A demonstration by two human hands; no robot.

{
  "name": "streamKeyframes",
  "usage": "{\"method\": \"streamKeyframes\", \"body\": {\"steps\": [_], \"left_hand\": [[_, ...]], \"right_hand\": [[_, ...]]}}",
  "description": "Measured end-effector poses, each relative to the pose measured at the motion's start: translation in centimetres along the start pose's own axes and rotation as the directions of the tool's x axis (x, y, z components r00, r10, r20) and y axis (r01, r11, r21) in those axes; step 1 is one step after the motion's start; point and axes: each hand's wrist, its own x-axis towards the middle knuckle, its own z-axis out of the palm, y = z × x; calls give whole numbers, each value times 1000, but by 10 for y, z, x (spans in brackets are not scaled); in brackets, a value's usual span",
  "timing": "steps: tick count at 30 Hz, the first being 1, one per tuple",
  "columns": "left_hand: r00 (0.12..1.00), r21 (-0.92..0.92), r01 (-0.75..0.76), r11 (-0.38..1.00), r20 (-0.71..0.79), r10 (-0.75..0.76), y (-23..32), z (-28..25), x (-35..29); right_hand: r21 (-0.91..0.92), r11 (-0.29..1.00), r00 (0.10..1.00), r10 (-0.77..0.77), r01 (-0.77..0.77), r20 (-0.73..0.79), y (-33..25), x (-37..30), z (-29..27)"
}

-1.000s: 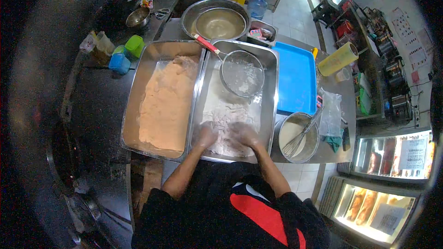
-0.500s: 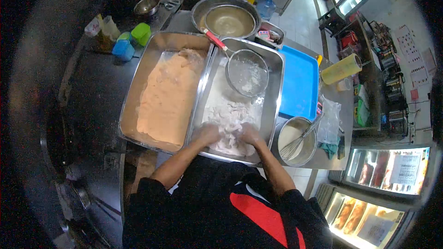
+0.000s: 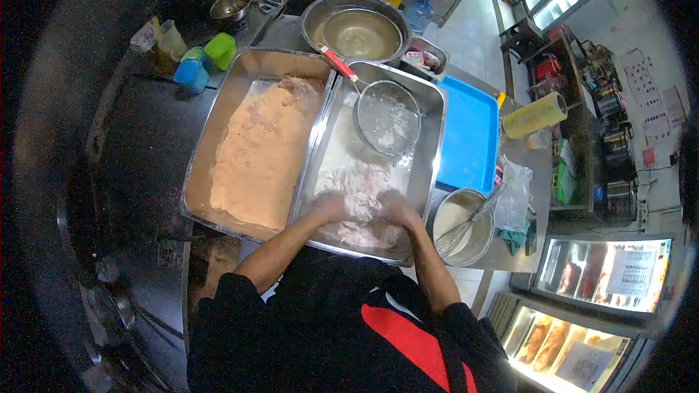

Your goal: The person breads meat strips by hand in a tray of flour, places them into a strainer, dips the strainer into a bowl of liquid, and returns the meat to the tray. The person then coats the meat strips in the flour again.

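White-floured pieces are heaped in the near half of a steel tray. They are flanked by the left hand and the right hand, both blurred; how far either is closed, or whether anything is gripped, cannot be told.

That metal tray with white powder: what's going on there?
A person's left hand and right hand are in the near half of the metal tray, at a heap of white powder. Both are blurred; what they hold is unclear. A red-handled strainer lies over the far half. Orange powder lies in the neighbouring tray, left; a whisk rests in a bowl, right.
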Motion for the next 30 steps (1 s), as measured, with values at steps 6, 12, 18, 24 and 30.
{"method": "streamKeyframes", "body": {"steps": [6,12,18,24,30], "left_hand": [[989,151,-72,986,140,51,-27,55,49],[983,137,-111,984,164,88,-45,60,26],[987,211,-126,969,-75,144,-13,28,4],[987,177,-131,975,117,111,33,21,-19],[967,149,-252,956,64,245,25,74,19]], "right_hand": [[-50,997,920,-68,53,-386,-23,50,50],[211,966,982,-120,149,-143,-69,-6,25],[465,885,878,244,-28,-411,-35,-20,15],[-13,1000,886,-24,21,-462,17,-32,49],[314,949,941,66,44,-331,-29,-61,52]]}}
